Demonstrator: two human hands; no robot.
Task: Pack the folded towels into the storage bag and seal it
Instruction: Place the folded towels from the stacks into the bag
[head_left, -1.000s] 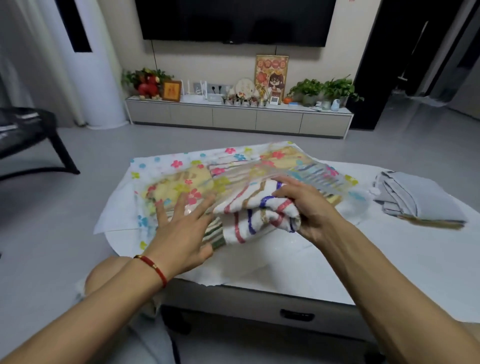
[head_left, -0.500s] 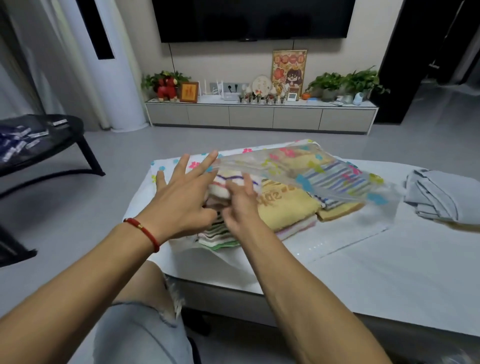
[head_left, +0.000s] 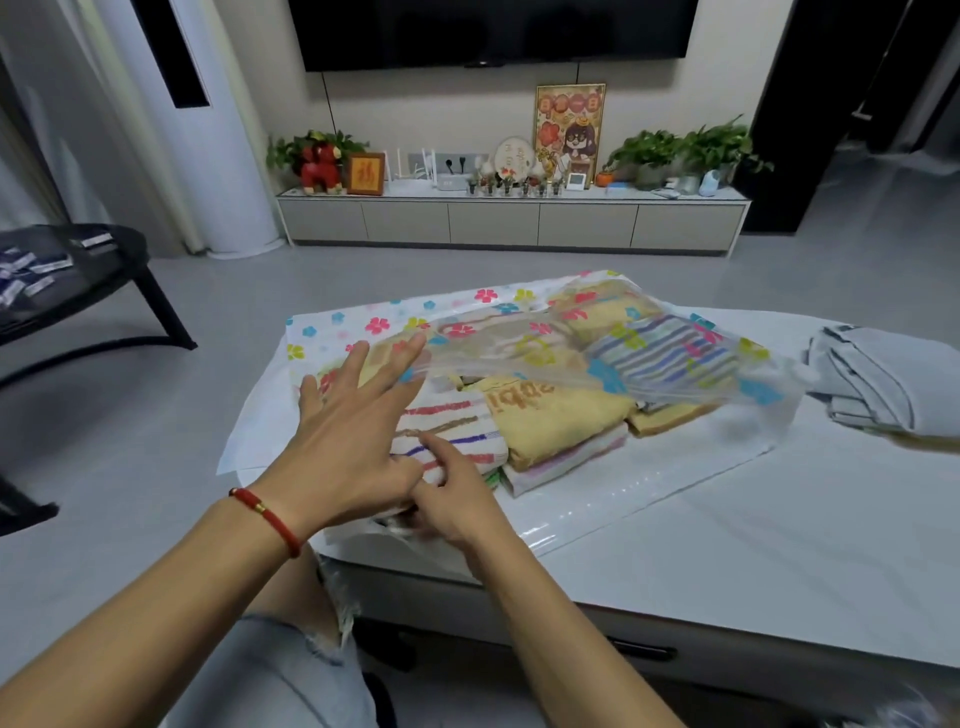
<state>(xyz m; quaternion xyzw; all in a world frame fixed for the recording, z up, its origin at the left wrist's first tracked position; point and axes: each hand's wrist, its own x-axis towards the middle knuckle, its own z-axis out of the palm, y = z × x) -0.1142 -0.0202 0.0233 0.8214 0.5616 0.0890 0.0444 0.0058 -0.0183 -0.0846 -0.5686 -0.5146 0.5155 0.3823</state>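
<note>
A striped towel (head_left: 447, 434) lay just inside the bag (head_left: 597, 358), its long side stretching away to the right. The left hand (head_left: 348, 441) was spread flat, lifting the flap; the right hand (head_left: 457, 499), nearer, was pressed on the towel, index finger extended, gripping nothing.

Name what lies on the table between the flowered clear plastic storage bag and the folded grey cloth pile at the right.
Head view: only bare white table between the flowered storage bag and the grey cloth pile.
</note>
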